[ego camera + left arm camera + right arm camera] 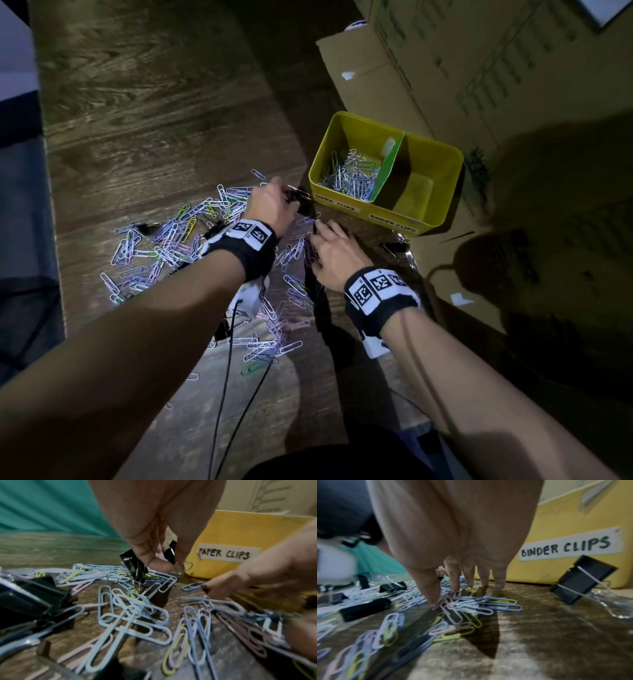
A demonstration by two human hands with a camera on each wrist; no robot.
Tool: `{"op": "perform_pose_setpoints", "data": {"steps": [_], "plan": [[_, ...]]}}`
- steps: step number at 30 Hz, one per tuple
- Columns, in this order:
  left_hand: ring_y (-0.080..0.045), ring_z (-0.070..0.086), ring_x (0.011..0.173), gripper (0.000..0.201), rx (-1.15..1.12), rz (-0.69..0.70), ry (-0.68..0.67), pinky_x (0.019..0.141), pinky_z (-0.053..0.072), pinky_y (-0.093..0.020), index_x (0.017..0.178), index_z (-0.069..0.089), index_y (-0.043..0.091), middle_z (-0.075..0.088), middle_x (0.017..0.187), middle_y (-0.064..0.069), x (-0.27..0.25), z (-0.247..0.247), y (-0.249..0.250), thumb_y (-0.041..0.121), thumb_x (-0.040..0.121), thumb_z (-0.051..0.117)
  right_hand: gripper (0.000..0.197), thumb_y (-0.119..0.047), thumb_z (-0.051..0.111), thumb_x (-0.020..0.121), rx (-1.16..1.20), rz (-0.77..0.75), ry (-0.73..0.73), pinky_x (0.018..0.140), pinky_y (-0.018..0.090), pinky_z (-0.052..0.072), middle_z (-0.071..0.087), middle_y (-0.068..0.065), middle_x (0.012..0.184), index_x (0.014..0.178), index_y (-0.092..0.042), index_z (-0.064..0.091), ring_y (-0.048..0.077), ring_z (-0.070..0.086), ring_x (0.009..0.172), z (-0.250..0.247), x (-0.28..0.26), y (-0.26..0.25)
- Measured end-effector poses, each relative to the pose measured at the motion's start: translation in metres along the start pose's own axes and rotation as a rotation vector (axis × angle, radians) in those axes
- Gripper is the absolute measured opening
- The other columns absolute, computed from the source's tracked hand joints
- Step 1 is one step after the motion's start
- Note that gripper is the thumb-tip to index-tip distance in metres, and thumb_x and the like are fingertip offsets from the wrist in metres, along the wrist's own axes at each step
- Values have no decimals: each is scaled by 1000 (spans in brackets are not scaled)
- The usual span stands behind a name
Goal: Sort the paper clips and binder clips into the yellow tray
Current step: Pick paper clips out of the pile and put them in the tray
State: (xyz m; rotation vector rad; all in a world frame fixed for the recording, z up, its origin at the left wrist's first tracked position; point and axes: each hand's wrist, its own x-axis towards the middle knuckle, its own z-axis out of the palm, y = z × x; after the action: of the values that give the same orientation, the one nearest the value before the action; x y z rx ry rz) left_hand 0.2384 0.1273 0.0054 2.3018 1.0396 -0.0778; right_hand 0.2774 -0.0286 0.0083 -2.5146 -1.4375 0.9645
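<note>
My left hand pinches black binder clips just above the table, close to the front left wall of the yellow tray. Beside it, my right hand stands with straight fingers and thumb touching down on loose coloured paper clips. One fingertip meets a blue paper clip. The tray's left compartment, labelled PAPER CLIPS, holds a heap of paper clips. A green divider separates it from the right compartment, labelled BINDER CLIPS, where I see no clips.
Several paper clips lie scattered across the wooden table, with black binder clips among them. Another binder clip lies tilted by the tray's front wall. Cardboard boxes stand behind and right of the tray. Black cables run under my left forearm.
</note>
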Motion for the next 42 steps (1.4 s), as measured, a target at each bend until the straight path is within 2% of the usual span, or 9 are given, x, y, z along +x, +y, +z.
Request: {"op": "perform_pose_setpoints", "data": {"steps": [3,7,12,17,23,27,33,38,42], "plan": [[-31,63,91,42,1,-46,13,79,52,-37,114,54,8,67,96,-15,0,-5,3,33,82,66,56,-23,57,86,30,-49,16,112,51,25,21,11,155,137,-8,40,27,12,144,6,-7,0],[-31,59,92,23,101,220,69,77,48,-37,106,56,10,63,100,-13,-27,-1,7,23,88,53,68,-24,64,84,144,134,205,107,45,36,24,10,151,143,-14,31,30,24,138,11,-32,9],[-33,35,130,57,409,448,-207,103,35,-50,139,34,14,37,143,-15,-45,21,-2,40,90,48,84,-44,65,82,83,262,130,105,45,35,23,14,148,147,-17,19,33,20,135,17,-44,5],[-30,23,136,68,593,537,-349,107,28,-52,141,29,18,18,153,-8,-63,25,-15,54,87,46,62,-33,66,85,83,235,147,101,41,39,31,13,142,137,-12,39,31,30,129,24,-48,-9],[-24,39,120,49,574,666,-363,99,42,-39,136,40,15,34,145,-8,-86,14,-37,22,90,55,41,-24,64,87,125,226,195,91,42,49,51,16,127,124,-7,54,33,56,109,34,-50,-19],[-27,42,120,47,495,562,-379,98,43,-49,128,43,12,43,131,-7,-106,9,-44,0,85,56,32,-30,61,89,124,265,165,84,41,52,62,14,109,110,-6,62,31,61,98,39,-50,-24],[-24,62,101,38,332,548,-262,84,52,-28,128,50,15,58,117,-6,-115,4,-51,2,93,47,31,-31,64,88,315,409,159,83,37,55,68,15,103,111,-11,67,28,65,92,38,-55,-23],[-15,63,74,12,90,327,-249,73,54,-27,96,65,17,69,88,-2,-113,-5,-57,16,91,54,26,-21,74,81,661,418,277,86,39,55,69,9,103,106,-16,71,22,66,91,38,-60,-17],[-7,59,64,2,-311,78,-288,64,48,-16,84,67,14,66,74,4,-116,-15,-56,13,82,68,21,-17,76,78,908,395,333,66,27,58,69,13,101,98,-17,72,15,69,63,31,-70,-12]]}}
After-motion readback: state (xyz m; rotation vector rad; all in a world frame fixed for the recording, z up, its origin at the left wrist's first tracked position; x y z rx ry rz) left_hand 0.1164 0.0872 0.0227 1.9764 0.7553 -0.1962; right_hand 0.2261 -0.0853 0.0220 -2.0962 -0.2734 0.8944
